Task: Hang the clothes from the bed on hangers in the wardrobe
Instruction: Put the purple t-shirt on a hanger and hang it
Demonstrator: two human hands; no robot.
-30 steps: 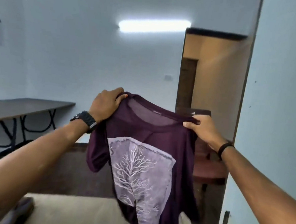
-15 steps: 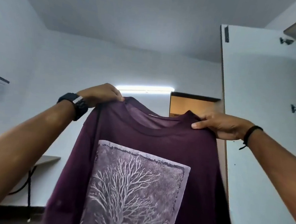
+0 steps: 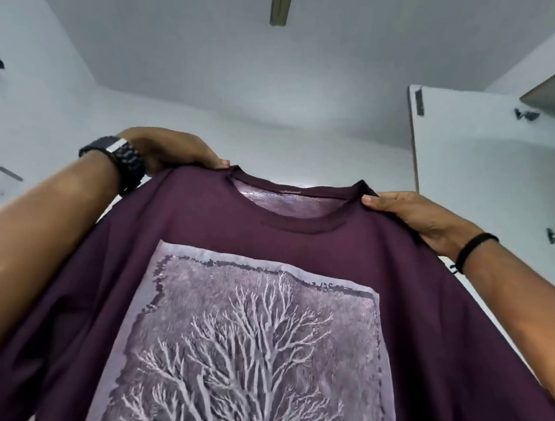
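Both hands pinch the purple t-shirt [image 3: 262, 308] at its shoulders, left hand [image 3: 172, 152] & right hand [image 3: 413, 216] either side of the collar, body hanging below, wardrobe door [image 3: 496, 166] nearer the right.

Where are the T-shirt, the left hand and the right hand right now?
T-shirt [image 3: 202, 231]: head view, on the plain maroon chest fabric above the tree print.
left hand [image 3: 168, 151]: head view, on the back of the hand gripping the shoulder seam.
right hand [image 3: 413, 215]: head view, on the back of the hand gripping the other shoulder.

The T-shirt [image 3: 202, 238] hides both hands' fingers (its hem runs off the bottom edge).
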